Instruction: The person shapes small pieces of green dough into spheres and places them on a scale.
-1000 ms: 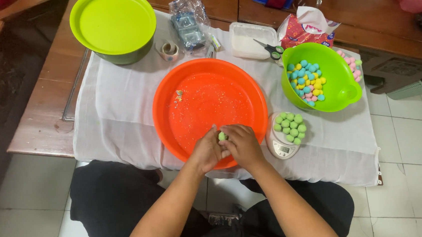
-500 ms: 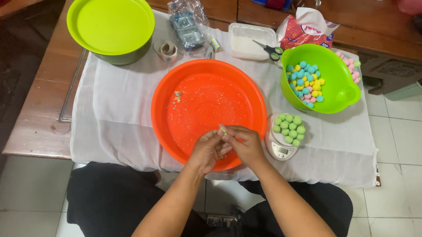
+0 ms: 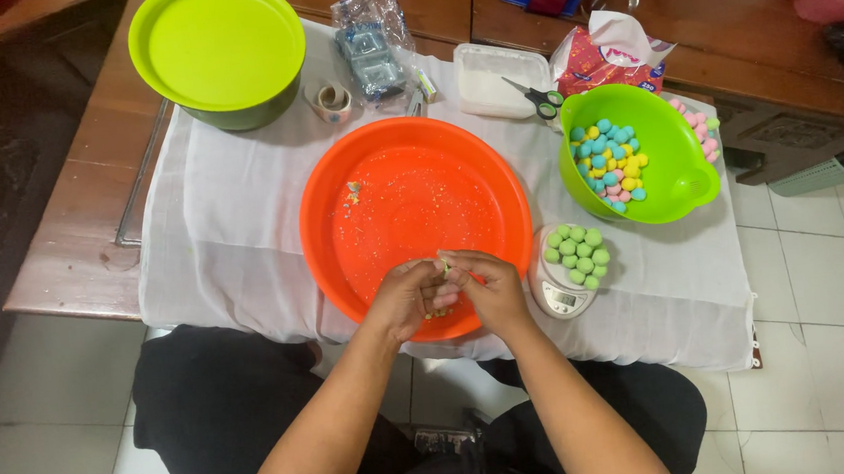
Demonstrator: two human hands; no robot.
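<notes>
My left hand (image 3: pixel 405 297) and my right hand (image 3: pixel 486 284) meet over the near rim of a big orange basin (image 3: pixel 359 202). Between their fingertips they pinch a small pale green dough piece (image 3: pixel 444 267), mostly hidden by the fingers. The basin floor is dusted with crumbs, and a small scrap (image 3: pixel 352 190) lies at its left. Just right of my right hand, a small white kitchen scale (image 3: pixel 559 298) carries a heap of green balls (image 3: pixel 576 252). Farther right, a lime-green bowl (image 3: pixel 684 181) holds several blue, yellow and pink balls (image 3: pixel 609 159).
A white cloth (image 3: pixel 232 242) covers the wooden table. At the back are a lidded green container (image 3: pixel 217 52), a tape roll (image 3: pixel 333 101), a plastic bag (image 3: pixel 367 46), a white tray (image 3: pixel 490 76), scissors (image 3: pixel 536 98) and a tissue pack (image 3: pixel 609 57). Tiled floor lies right.
The round green ball that showed between my fingertips is now squeezed and mostly hidden by both hands. My hands stay at the basin's near rim.
</notes>
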